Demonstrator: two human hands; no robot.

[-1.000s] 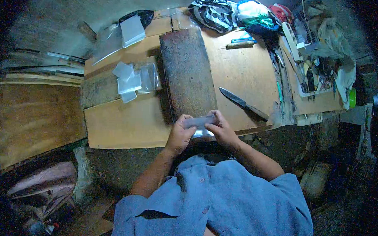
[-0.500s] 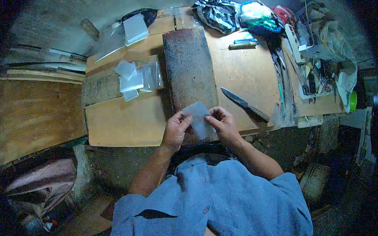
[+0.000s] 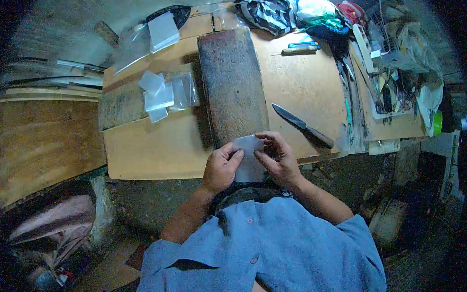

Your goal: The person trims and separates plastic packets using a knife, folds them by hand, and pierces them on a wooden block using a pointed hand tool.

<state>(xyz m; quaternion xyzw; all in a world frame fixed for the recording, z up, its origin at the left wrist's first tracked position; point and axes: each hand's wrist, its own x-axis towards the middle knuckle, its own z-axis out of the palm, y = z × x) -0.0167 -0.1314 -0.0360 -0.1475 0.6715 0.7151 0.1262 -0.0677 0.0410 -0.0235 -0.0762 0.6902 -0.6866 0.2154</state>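
Left hand (image 3: pixel 221 170): closed, thumb and fingers pinching the left edge of a translucent sheet (image 3: pixel 249 166). Right hand (image 3: pixel 279 160): half-curled at the sheet's right edge, thumb and index fingertips spaced apart; can't tell if it has a grip. Sheet sits at frame centre, slightly low, between the 2 hands, over the near end of a dark wooden board (image 3: pixel 233 84).

Board lies on the tabletop (image 3: pixel 156 156), running up to top centre. Knife (image 3: pixel 302 126) right of centre, blade toward upper left, near the right hand, not touching. Left of the board: overlapping clear pieces (image 3: pixel 159 98). Upper left: stack of pale sheets (image 3: pixel 164 33). Upper right: wooden-handled tool (image 3: pixel 299 50) just beside a blue tool (image 3: pixel 303 44). Striped bag (image 3: pixel 266 13) at top centre.
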